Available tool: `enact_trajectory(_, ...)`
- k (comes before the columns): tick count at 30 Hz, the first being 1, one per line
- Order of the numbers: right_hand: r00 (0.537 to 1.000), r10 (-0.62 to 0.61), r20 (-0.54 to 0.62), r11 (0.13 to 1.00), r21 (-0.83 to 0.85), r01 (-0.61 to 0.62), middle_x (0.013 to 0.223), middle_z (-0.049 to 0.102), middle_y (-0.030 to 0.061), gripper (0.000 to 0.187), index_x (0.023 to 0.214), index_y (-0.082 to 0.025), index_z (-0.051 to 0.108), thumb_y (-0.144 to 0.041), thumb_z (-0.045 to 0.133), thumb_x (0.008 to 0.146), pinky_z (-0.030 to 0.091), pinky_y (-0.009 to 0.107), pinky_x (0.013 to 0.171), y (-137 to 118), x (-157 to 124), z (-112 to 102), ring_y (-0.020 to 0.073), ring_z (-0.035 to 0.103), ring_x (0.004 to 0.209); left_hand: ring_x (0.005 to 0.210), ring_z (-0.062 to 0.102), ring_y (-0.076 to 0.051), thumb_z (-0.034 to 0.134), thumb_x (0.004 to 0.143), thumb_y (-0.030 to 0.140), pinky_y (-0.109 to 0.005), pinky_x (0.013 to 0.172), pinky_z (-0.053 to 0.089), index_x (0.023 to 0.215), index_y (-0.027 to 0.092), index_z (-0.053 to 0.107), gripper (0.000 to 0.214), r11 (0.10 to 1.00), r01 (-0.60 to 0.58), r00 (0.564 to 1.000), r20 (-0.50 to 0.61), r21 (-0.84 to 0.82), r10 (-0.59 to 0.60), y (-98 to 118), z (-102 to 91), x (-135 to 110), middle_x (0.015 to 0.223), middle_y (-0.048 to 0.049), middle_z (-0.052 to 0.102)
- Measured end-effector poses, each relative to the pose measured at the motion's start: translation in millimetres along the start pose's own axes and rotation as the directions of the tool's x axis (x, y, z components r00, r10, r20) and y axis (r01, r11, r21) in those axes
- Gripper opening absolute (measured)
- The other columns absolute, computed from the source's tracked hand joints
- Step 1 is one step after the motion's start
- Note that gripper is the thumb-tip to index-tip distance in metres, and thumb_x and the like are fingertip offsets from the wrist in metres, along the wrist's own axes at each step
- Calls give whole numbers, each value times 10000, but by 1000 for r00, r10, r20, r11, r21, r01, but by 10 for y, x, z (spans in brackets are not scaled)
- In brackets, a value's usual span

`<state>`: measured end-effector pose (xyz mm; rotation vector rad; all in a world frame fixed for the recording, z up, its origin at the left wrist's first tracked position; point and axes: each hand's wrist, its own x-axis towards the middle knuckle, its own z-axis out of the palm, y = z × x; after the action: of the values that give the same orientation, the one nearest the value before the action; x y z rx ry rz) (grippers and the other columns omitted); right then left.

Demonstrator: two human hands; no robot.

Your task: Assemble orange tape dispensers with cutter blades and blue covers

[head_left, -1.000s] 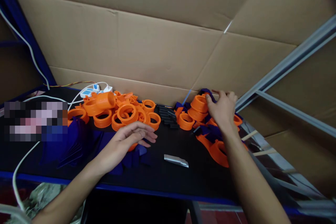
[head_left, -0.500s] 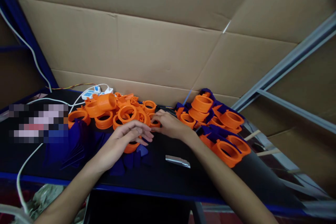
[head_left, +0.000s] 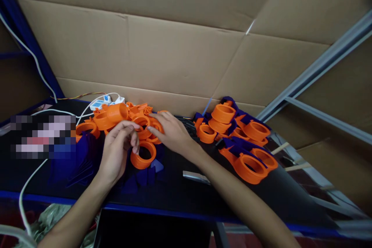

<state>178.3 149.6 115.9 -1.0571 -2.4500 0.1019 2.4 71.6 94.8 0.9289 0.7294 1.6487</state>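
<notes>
Spill risk: right hand (head_left: pixel 172 133), fingers spread, presses piled orange rings (head_left: pixel 112 117) that may slide; curled left hand (head_left: pixel 116 153), grip unclear.

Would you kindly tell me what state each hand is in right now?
Left hand: fingers curled next to an orange ring; grip cannot be told.
Right hand: open, resting on the pile of orange rings.
</notes>
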Motion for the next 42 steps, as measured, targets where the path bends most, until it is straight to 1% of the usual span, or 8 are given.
enact_trajectory(10, 971, 239, -10, 952, 197, -233, 1082, 741, 121, 196, 1045, -157, 718, -157, 645, 863, 496, 388, 979, -73, 465, 133, 257, 681, 1038, 464, 515, -106, 616, 858, 264, -222, 460, 446, 872, 182, 666, 96, 999, 38, 999, -19, 29, -37, -35, 28, 6, 574, 52, 520)
enact_trajectory(17, 920, 392, -10, 832, 431, -349, 1046, 736, 90, 259, 1152, -155, 663, -179, 580, 907, 590, 256, 550, -1, 426, -78, 162, 723, 690, 868, 666, -126, 770, 757, 220, -203, 658, 519, 1020, 245, 660, 286, 980, -200, 934, -304, -13, 187, -108, -99, 146, 1041, 0, 682)
enact_trajectory(24, 930, 125, 344, 473, 804, -361, 1125, 696, 59, 272, 1162, -196, 655, -292, 633, 909, 571, 221, 442, -258, -178, -175, 107, 691, 606, 1086, 701, -222, 696, 885, 368, -292, 843, 578, 1080, 212, 661, 252, 985, -153, 971, -198, -85, 134, -70, 23, 67, 1146, -69, 737)
enact_trajectory(27, 922, 94, 376, 650, 679, -343, 938, 734, 35, 267, 1114, -212, 695, -404, 602, 954, 565, 243, 532, -149, -405, -194, 158, 716, 709, 958, 756, -250, 731, 854, 326, -316, 757, 613, 1033, 221, 640, 227, 995, -83, 986, -147, -55, 74, -35, 70, -16, 981, -55, 773)
enact_trajectory(30, 957, 201, 211, 937, 244, -250, 929, 760, 42, 226, 1005, -218, 740, -365, 569, 983, 532, 276, 689, 204, -502, -271, 171, 708, 788, 850, 775, -238, 758, 828, 287, -305, 702, 624, 1004, 234, 614, 233, 997, -72, 990, -125, -14, 70, -12, 78, -54, 873, -25, 773)
enact_trajectory(32, 951, 270, 148, 959, 48, -280, 930, 769, 57, 193, 997, -210, 747, -325, 596, 962, 508, 289, 724, 462, -553, -348, 185, 702, 808, 813, 776, -233, 753, 831, 293, -299, 671, 627, 1035, 232, 610, 257, 1000, -10, 997, -74, -7, 10, 2, 72, -52, 878, -27, 774)
enact_trajectory(35, 936, 305, 176, 949, 30, -315, 852, 766, 51, 204, 1019, -199, 753, -326, 609, 950, 501, 273, 668, 676, -716, -460, 180, 695, 742, 773, 777, -238, 738, 836, 333, -288, 600, 621, 1073, 222, 610, 292, 995, 99, 995, -6, 13, -99, 22, 58, -26, 873, -38, 772)
enact_trajectory(42, 843, 221, 491, 970, -25, -240, 1123, 743, 43, 347, 1120, -310, 763, -268, 793, 778, 557, 325, 817, 347, -1369, -476, 238, 717, 987, 635, 757, -236, 730, 847, 344, -325, 572, 623, 1151, 217, 568, 367, 989, 148, 988, 47, 17, -149, 15, 78, -25, 660, 11, 719)
